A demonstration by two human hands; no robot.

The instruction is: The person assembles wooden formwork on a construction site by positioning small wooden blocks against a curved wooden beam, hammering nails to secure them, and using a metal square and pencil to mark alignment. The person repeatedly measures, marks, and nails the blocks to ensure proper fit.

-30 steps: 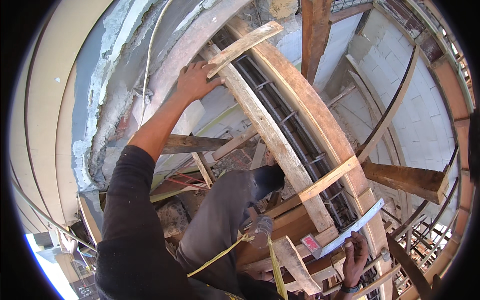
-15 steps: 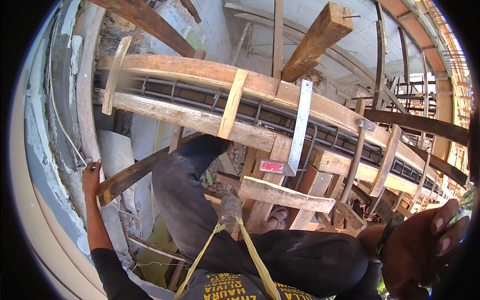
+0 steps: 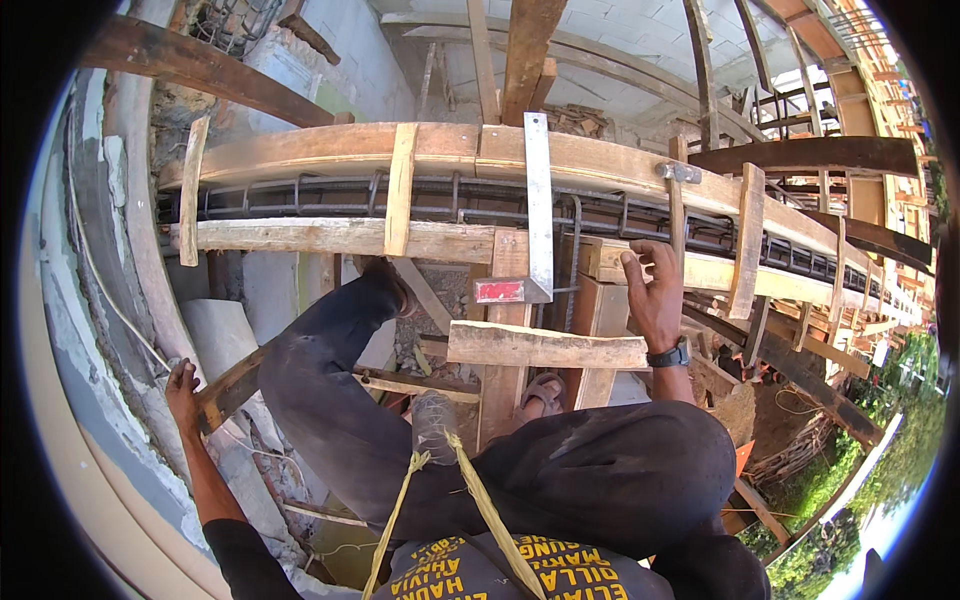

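Note:
My left hand (image 3: 183, 396) is low at the left, its fingers bunched against the plank edge beside the tip of a pale cable; what they grip, if anything, is hidden. My right hand (image 3: 655, 305), a dark watch at its wrist, is raised at the near side of the formwork, fingers loosely bent and thumb apart, nothing seen in them. Just beside its fingertips is a hammer (image 3: 680, 173), head up against the formwork's far board. A metal try square (image 3: 538, 210) lies across the formwork, its red-marked stock (image 3: 505, 291) toward me. Closer to me is a short rough board (image 3: 545, 346).
Steel reinforcement (image 3: 330, 197) runs inside the long timber formwork (image 3: 320, 150), which has wooden cross strips (image 3: 400, 190) over it. A broken wall edge (image 3: 95, 200) borders the left. Dark timbers (image 3: 810, 157) cross at the right. My sandalled foot (image 3: 543, 393) is below among props and rubble.
My right hand has moved from the lower right, close to the camera, up and left to the formwork. My left hand stays by the plank; the view has shifted to the right.

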